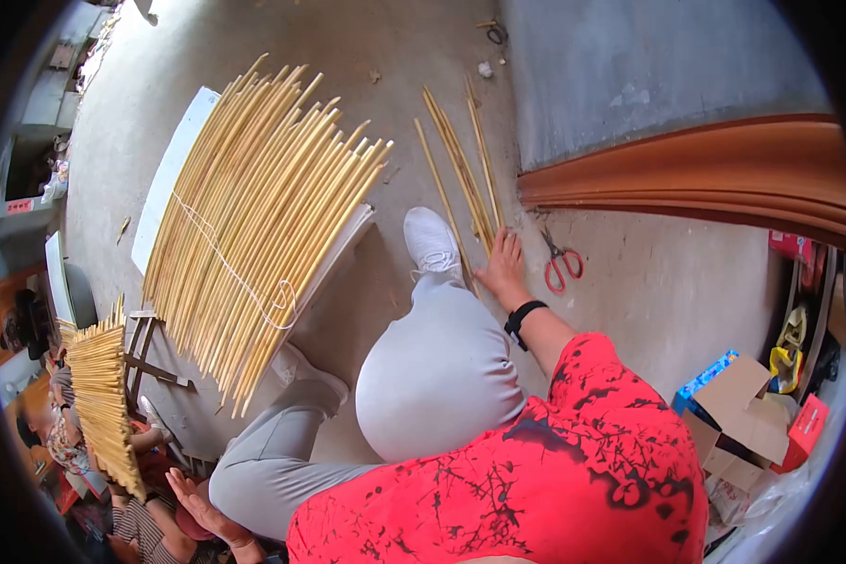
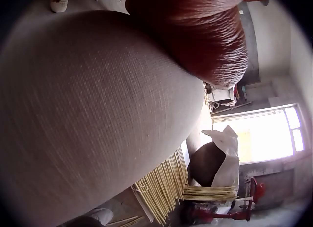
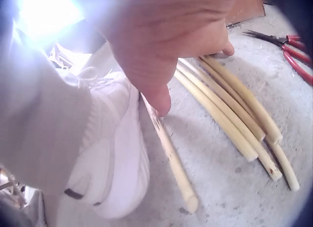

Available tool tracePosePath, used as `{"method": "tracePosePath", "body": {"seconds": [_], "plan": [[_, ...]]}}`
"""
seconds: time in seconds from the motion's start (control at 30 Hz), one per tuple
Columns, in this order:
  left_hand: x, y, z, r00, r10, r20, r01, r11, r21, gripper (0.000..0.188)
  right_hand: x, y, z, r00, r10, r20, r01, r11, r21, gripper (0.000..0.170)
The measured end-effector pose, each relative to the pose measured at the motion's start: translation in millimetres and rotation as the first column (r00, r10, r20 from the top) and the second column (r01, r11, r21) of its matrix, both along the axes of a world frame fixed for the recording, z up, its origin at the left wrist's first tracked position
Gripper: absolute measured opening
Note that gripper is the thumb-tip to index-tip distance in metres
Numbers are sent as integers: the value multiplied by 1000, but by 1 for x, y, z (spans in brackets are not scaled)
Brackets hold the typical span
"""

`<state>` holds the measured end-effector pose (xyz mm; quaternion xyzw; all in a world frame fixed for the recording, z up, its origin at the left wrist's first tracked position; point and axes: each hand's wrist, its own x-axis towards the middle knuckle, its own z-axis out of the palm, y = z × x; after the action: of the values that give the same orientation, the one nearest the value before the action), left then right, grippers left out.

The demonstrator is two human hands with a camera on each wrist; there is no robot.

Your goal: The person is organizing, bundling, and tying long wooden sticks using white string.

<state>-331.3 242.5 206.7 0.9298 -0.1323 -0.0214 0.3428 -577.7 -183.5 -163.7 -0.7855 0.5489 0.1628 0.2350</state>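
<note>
My right hand (image 1: 504,270) reaches down to the floor beside the white shoe (image 1: 430,240), over a few thin peeled sticks (image 1: 459,160). In the right wrist view, this hand (image 3: 171,34) is spread: the thumb (image 3: 161,106) touches a single stick (image 3: 172,161) beside the shoe, and the other fingers reach over several more sticks (image 3: 230,109). These fingers are mostly hidden behind the palm. My left hand (image 1: 200,505) lies by the grey-trousered knee with its fingers extended, holding nothing. The left wrist view shows part of this hand (image 2: 195,36) close against the trouser cloth.
Red-handled scissors (image 1: 562,263) lie right of my hand. A wide mat of sticks (image 1: 263,226), with white string (image 1: 218,252) across it, rests on a board to the left. A wooden edge (image 1: 686,164) stands ahead right; cardboard boxes (image 1: 747,414) sit at right. Other people (image 1: 66,432) sit far left.
</note>
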Motion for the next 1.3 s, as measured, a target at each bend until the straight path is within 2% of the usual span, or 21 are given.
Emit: {"method": "tracePosePath", "body": {"seconds": [0.03,0.1,0.13,0.2,0.27,0.33,0.4,0.47,0.53,0.57,0.63,0.7,0.73,0.8,0.83,0.9,1.03,1.1,1.2,1.23,1.3], "plan": [[0,1,0,1000,5,6,-5,1000,-11,52,2,5,1,999,50,-1,-50,999,-20,99],[-1,1,2,998,-49,34,45,993,113,52,4,12,-7,995,100,1,-99,994,-51,97],[-2,0,1,999,-38,-4,38,999,5,51,4,17,-24,994,108,1,-107,985,-136,97],[-1,3,1,999,-38,20,37,999,19,51,6,24,-37,993,121,7,-116,968,-223,96],[-1,6,-1,998,-34,47,33,999,28,51,10,24,-41,979,27,201,4,989,-149,92],[-1,8,0,944,-273,188,211,933,293,50,11,25,-33,977,43,211,-17,992,-124,88],[1,14,-2,966,-200,163,164,964,207,49,13,27,-21,973,48,224,-29,996,-87,82],[2,13,-5,983,-125,131,110,987,116,49,14,29,-30,972,55,226,-20,987,-156,83],[-1,9,-5,999,-7,41,12,993,-120,50,14,29,-30,969,76,235,-21,973,-229,84],[-1,12,-6,998,13,61,-4,990,-144,50,14,26,-25,966,22,258,33,978,-206,76],[2,21,-7,998,-36,46,40,995,-89,47,19,13,-11,953,-8,302,73,976,-205,69],[2,23,-9,996,-37,76,45,994,-103,47,17,6,1,976,-116,183,139,983,-121,59],[2,24,-10,998,-26,65,34,991,-126,48,12,4,-11,975,-104,195,131,982,-133,59],[0,22,-10,998,-2,60,11,987,-157,50,10,-3,-27,974,-75,215,128,961,-246,40],[0,19,-9,998,-11,61,20,988,-151,50,9,-6,-29,973,-61,223,119,960,-253,40],[-2,17,-7,997,-8,72,18,989,-148,50,7,-10,-33,963,-173,206,216,954,-208,32],[-3,16,-5,996,-10,87,24,987,-158,51,10,-15,-27,963,-162,217,209,954,-216,32],[-3,16,-7,995,-16,103,31,988,-154,51,13,-15,-18,954,-258,150,279,949,-146,25],[-4,22,-8,995,-5,96,26,976,-217,51,16,-13,-12,943,-290,166,311,943,-118,28],[-4,22,-8,994,1,105,19,982,-189,51,18,-14,-9,925,-339,170,356,931,-83,32],[-6,20,-7,994,4,112,15,986,-164,51,23,-8,-2,936,-315,155,333,937,-107,32]]}}
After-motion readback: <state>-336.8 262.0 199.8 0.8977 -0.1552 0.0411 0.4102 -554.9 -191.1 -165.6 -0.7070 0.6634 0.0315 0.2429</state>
